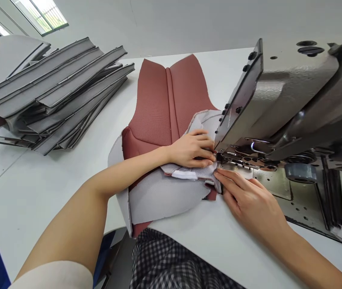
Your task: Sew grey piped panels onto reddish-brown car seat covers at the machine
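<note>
A maroon seat cover piece [155,96] with grey backing [161,196] lies on the table beside a sewing machine [273,100]. My left hand [190,149] rests palm down on the folded grey layer, its fingers stretched and slightly apart near the presser foot [220,157]. My right hand [246,196] lies at the near side of the needle area, fingers extended, tips touching the fabric edge. A white strip [184,175] shows on the fold between the hands. The needle tip and the stitch point are hidden by the machine head and my fingers.
Stacked grey trimmed panels [65,92] fill the left of the white table [11,180]. The machine's body covers the right side, with a grey round part [300,172] under its arm. A wall [183,28] stands behind. My checked garment [174,265] meets the table's front edge.
</note>
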Motion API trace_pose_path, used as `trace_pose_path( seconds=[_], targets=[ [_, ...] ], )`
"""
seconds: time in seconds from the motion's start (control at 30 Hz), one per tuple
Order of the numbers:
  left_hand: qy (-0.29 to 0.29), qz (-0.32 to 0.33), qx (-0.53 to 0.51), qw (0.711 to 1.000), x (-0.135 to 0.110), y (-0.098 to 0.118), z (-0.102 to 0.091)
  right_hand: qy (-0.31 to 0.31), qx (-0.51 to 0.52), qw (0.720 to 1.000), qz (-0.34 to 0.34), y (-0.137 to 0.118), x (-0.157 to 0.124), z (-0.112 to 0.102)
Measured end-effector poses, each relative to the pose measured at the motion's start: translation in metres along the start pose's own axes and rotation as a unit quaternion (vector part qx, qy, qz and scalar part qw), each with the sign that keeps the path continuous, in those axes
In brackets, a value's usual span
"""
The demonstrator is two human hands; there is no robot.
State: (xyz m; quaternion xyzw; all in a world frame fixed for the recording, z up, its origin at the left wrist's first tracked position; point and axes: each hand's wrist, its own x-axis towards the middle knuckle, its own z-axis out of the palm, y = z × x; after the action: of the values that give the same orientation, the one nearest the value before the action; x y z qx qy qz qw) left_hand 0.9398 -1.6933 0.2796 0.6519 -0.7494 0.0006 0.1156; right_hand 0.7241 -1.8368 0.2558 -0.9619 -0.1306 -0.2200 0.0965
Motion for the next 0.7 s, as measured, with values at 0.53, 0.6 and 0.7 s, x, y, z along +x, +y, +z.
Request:
trace_pose_path(
  seconds=[0.53, 0.6, 0.7],
  targets=[
    [-0.01, -0.004, 0.047, 0.999, 0.01, -0.001, -0.005, 0.021, -0.034, 0.999, 0.004, 0.002, 0.0, 0.004],
    [-0.049, -0.023, 0.057, 0.997, 0.008, 0.021, -0.029, 0.021, -0.025, 0.999, 0.003, 0.002, -0.002, 0.004],
    [-0.063, -0.101, -0.035, 0.992, -0.016, 0.081, -0.074, 0.023, 0.001, 1.0, -0.002, 0.002, -0.004, 0.004]
  ],
)
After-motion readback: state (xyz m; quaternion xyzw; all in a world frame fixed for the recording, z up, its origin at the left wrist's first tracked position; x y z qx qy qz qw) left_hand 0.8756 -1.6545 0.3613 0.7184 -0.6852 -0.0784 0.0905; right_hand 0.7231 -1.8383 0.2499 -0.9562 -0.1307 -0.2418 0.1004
